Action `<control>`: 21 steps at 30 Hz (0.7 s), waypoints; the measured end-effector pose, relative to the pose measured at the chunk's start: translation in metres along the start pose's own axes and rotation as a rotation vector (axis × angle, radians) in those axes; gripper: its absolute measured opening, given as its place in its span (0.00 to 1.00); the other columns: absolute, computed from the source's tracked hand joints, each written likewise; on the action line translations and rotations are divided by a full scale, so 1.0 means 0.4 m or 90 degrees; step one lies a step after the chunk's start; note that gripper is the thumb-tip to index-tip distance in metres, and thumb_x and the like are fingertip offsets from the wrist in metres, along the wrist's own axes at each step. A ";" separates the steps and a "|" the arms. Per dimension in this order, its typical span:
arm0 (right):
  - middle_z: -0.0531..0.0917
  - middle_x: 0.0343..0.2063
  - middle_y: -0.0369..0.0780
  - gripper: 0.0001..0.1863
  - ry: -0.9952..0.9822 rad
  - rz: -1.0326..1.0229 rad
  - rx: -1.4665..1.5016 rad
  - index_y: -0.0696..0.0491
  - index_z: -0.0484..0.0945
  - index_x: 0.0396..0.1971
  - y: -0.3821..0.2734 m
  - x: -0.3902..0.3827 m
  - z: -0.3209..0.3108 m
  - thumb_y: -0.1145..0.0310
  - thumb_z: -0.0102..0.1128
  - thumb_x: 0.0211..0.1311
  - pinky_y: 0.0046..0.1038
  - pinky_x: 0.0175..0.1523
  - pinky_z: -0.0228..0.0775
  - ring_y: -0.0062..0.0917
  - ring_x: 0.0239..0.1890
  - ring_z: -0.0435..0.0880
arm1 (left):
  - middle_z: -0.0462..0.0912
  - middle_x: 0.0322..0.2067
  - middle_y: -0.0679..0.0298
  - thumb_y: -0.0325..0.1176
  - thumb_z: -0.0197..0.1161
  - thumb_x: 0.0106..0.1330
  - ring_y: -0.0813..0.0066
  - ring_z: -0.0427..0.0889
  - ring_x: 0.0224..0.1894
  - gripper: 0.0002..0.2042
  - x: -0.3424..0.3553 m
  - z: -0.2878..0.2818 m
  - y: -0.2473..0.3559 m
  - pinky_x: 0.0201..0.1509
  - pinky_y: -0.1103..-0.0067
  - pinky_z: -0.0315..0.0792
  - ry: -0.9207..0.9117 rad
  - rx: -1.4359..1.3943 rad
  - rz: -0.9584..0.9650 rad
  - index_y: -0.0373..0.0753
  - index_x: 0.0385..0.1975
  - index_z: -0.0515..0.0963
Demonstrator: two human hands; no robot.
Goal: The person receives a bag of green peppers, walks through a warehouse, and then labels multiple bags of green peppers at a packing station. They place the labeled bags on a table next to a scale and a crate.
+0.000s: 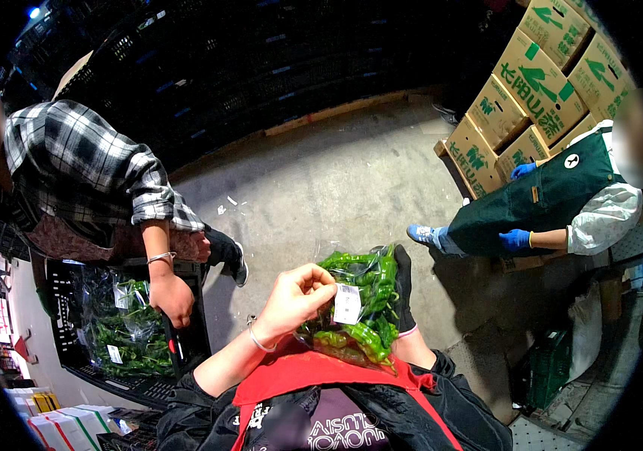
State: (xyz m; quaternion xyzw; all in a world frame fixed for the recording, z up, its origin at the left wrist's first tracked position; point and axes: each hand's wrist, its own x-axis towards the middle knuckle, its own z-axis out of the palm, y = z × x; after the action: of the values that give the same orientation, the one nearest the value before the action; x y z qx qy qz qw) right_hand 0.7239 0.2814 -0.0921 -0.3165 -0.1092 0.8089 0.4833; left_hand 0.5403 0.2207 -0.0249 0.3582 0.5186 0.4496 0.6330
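Note:
A clear plastic bag of long green peppers (373, 284) is held up in front of my red apron. My right hand (405, 289), in a black glove, grips the bag from its right side; the bag hides most of those fingers. A white label (347, 304) lies on the front of the bag. My bare left hand (297, 299), with a bracelet at the wrist, is closed in a pinch at the label's upper left edge. The fingertips overlap the label and the plastic there.
A co-worker in a plaid shirt (92, 161) grips a black crate (66, 319) holding bagged green peppers, at left. Another person in a green apron (532, 199) and blue gloves stands at right, by stacked cartons (539, 83). Dark crates (261, 75) line the back; a green crate (549, 368) sits lower right.

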 end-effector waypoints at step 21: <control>0.81 0.32 0.41 0.18 0.086 0.043 -0.081 0.53 0.76 0.31 -0.052 -0.060 0.031 0.52 0.52 0.62 0.31 0.44 0.72 0.30 0.36 0.79 | 0.75 0.23 0.69 0.24 0.61 0.59 0.88 0.71 0.22 0.04 -0.032 0.047 0.013 0.24 0.87 0.66 0.011 0.197 0.260 0.33 0.28 0.73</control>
State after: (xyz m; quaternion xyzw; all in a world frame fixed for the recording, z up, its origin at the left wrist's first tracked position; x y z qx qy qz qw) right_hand 0.7390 0.2733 -0.0625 -0.4035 -0.1169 0.7929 0.4413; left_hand 0.5569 0.2106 -0.0121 0.5441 0.5034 0.4867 0.4622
